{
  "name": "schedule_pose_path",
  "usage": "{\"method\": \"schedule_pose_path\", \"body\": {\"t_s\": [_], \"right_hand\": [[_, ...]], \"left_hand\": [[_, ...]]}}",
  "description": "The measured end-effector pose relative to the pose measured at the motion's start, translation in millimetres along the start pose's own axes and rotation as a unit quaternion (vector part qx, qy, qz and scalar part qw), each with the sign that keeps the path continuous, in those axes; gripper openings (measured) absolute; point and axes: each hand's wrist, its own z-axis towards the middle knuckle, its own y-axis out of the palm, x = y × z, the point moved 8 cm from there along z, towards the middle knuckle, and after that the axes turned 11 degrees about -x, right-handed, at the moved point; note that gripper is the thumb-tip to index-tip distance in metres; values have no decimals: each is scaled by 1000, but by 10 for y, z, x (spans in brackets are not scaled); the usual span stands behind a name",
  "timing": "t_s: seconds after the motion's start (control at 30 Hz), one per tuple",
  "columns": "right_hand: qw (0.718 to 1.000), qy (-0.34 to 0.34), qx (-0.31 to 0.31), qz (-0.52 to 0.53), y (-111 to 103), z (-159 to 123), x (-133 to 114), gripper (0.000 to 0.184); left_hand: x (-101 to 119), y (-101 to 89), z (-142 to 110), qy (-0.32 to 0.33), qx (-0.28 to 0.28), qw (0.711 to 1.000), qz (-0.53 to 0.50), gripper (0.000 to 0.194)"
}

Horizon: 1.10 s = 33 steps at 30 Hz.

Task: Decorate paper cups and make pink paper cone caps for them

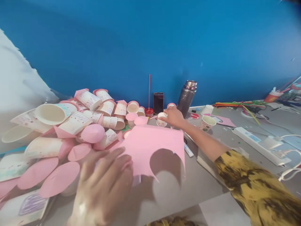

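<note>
A pink paper sheet [145, 141] lies in the middle of the table, with rounded cut-outs along its lower edge. My left hand [105, 185], blurred, is over the sheet's left side, palm down with fingers loosely stretched and apart; I see nothing in it. Reaching across to the far side, my right hand [174, 116] has its fingers on a small white paper cup [161, 120]. The hand hides part of that cup. Just behind the hand stands another paper cup with a pink rim [171, 105]. Dark shadows fall across the sheet's lower right.
Paper cups with pink paper discs [63, 179] are heaped on the left. A phone [158, 103] leans on the blue wall near an open metal flask [187, 98]. To the right are a patterned paper cup [207, 123], a power strip [258, 146] with cables, and coloured sticks [235, 104].
</note>
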Motion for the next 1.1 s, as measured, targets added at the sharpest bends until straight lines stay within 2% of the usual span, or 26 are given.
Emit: {"method": "schedule_pose_path", "body": {"t_s": [0.07,0.13,0.23,0.3,0.37,0.43,0.53,0.57,0.67,0.73,0.8,0.87,0.97,1.1], "right_hand": [[1000,4,4,3,37,69,-1,45],[1000,4,11,10,-4,86,38,48],[1000,-8,19,23,-124,-13,120,46],[999,-34,5,33,-142,-174,115,38],[995,-89,-34,42,-49,-405,8,31],[981,-169,-86,48,134,-683,-178,18],[944,-290,-155,37,429,-1070,-405,21],[940,-301,-156,30,481,-1134,-402,18],[950,-277,-145,5,536,-1125,-216,12],[958,-251,-139,-2,523,-1036,-58,11],[962,-237,-138,-3,503,-954,51,11],[965,-227,-135,-3,477,-910,110,13],[971,-203,-123,0,380,-922,156,19],[983,-172,-68,24,66,-1015,162,28]], "left_hand": [[170,129,-63,10,-50,995,-83,14],[347,265,-118,17,-88,985,-150,22],[578,281,-171,50,-36,983,-170,32],[701,417,-197,81,-96,975,-183,31],[760,529,-250,104,-141,964,-199,28],[772,624,-321,113,-162,958,-209,23],[806,819,-417,123,-209,946,-213,16],[827,898,-431,127,-237,940,-211,15],[888,1152,-402,127,-368,899,-203,15],[884,1281,-322,106,-457,862,-192,32],[822,1347,-183,66,-503,845,-166,41],[774,1372,-39,41,-516,843,-147,38],[729,1375,116,20,-499,857,-131,31],[719,1352,173,11,-487,864,-128,21]]}}
